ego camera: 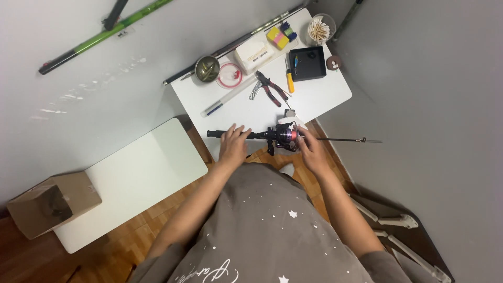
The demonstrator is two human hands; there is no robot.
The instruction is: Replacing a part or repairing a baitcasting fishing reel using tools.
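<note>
A short black fishing rod [340, 140] lies across the near edge of the white table [319, 97], its thin tip reaching past the table to the right. My left hand [233, 144] rests on the rod's black handle. A black spinning reel with a pink spool [285, 136] sits at the rod's middle. My right hand [310, 147] grips the rod right beside the reel, fingers touching the reel.
On the table lie red-handled pliers [272, 88], a white tube [230, 96], a yellow knife [289, 81], a black tray [307, 63], a metal bowl [207, 68], a white box [253, 55]. A lower white table [139, 178] and cardboard box [52, 203] stand at left.
</note>
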